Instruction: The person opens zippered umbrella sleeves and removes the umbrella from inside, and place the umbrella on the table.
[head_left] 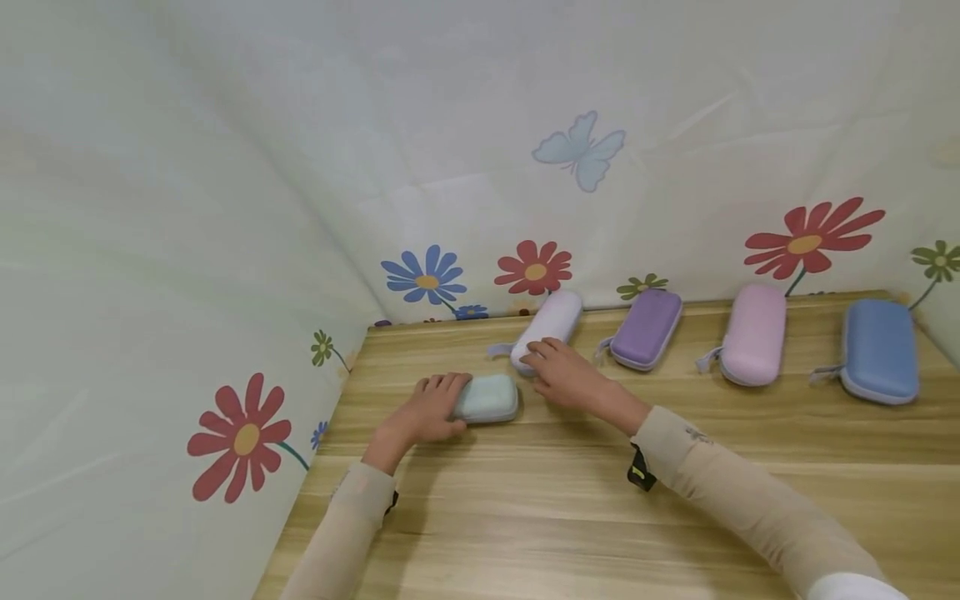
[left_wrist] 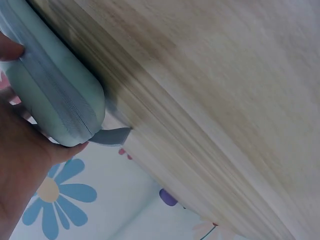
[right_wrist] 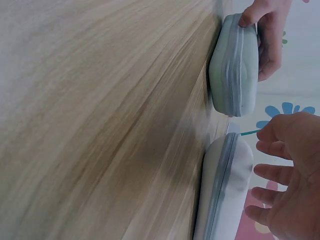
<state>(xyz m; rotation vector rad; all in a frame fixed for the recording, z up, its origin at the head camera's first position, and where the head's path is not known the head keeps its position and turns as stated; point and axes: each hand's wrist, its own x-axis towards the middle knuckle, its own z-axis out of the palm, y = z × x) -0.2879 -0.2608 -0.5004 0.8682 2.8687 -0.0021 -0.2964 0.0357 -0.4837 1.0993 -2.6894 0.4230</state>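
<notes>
My left hand point(head_left: 429, 410) grips the left end of a mint green zippered case point(head_left: 491, 398) lying on the table. Its thumb presses the zipper side, and the other fingers reach over the top. A grey strap point(left_wrist: 111, 136) sticks out from the end of this case in the left wrist view. Just to the right, my right hand point(head_left: 564, 375) hovers at the near end of a pale lavender case point(head_left: 558, 317). In the right wrist view its loosely bent fingers point(right_wrist: 272, 173) are spread beside that case point(right_wrist: 220, 200), with a gap between.
Along the back of the wood-grain table point(head_left: 570, 517) lie a purple case point(head_left: 648, 327), a pink case point(head_left: 755, 335) and a blue case point(head_left: 879, 350), each with a strap. A white curtain point(head_left: 450, 125) printed with flowers and a butterfly stands behind and at the left.
</notes>
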